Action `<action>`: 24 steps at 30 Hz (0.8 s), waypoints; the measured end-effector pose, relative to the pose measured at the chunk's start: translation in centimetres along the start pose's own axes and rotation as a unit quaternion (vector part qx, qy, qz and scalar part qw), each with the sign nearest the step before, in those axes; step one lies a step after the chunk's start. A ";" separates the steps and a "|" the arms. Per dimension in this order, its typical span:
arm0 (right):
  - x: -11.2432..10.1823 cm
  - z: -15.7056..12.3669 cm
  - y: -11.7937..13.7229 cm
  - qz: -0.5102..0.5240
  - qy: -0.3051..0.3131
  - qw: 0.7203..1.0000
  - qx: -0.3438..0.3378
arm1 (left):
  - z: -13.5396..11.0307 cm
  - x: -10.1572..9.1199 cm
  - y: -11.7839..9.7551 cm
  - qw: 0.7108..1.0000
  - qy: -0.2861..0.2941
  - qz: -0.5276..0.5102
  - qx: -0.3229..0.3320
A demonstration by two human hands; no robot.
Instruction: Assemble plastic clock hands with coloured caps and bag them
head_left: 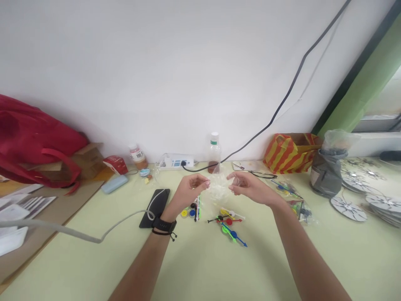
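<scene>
Between my hands hangs a clear plastic bag (218, 188), crumpled and see-through. My left hand (191, 189), with a black watch on its wrist, pinches one side of it. On the other side my right hand (247, 186) has thumb and fingers closed on the bag's edge. Below lie colourful plastic spinner arrows: a blue arrow (239, 239), a green arrow (230, 234) and a red arrow (233, 220), with yellow, white and black ones among them. Left of these sit a yellow disc (184, 213), a blue disc (192, 213) and more arrows, partly behind the left hand.
A black phone (154, 209) with a grey cable lies left. Along the wall stand a power strip (175, 162), a bottle (214, 152) and a striped bag (290, 152). Filled clear packets (302, 211) lie right, near round slotted discs (348, 208) and a grey bag (326, 173).
</scene>
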State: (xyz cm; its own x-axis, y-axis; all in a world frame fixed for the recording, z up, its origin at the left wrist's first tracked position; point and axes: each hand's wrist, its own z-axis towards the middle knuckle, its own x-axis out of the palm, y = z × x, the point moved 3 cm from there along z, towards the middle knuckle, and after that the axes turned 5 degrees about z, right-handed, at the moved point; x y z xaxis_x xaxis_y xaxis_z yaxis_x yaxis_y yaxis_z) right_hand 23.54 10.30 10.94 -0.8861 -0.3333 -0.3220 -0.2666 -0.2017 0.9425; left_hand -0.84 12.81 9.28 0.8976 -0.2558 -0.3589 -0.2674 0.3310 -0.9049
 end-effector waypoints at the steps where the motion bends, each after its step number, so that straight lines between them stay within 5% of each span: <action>1: -0.1 0.0 -0.1 0.011 0.008 1.000 0.006 | 0.0 -0.2 0.0 1.000 0.009 0.000 -0.003; 9: -0.2 0.2 -0.9 0.025 0.056 0.998 0.019 | -0.2 0.3 0.0 0.998 0.060 -0.008 0.003; 17: 0.5 0.7 -2.2 0.109 0.063 0.992 0.010 | 0.3 0.3 0.9 0.986 -0.069 -0.132 -0.075; 24: 1.7 1.0 -1.6 0.009 0.101 0.995 -0.002 | -0.2 -0.4 -0.3 0.998 0.023 -0.015 -0.053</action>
State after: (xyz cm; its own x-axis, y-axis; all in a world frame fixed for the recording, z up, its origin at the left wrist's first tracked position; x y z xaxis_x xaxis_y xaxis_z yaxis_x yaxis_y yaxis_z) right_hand 22.09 10.98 8.96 -0.7966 -0.5148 -0.3169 -0.2489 -0.1984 0.9480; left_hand -1.20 12.60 9.64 0.8894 -0.3058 -0.3398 -0.2793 0.2249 -0.9335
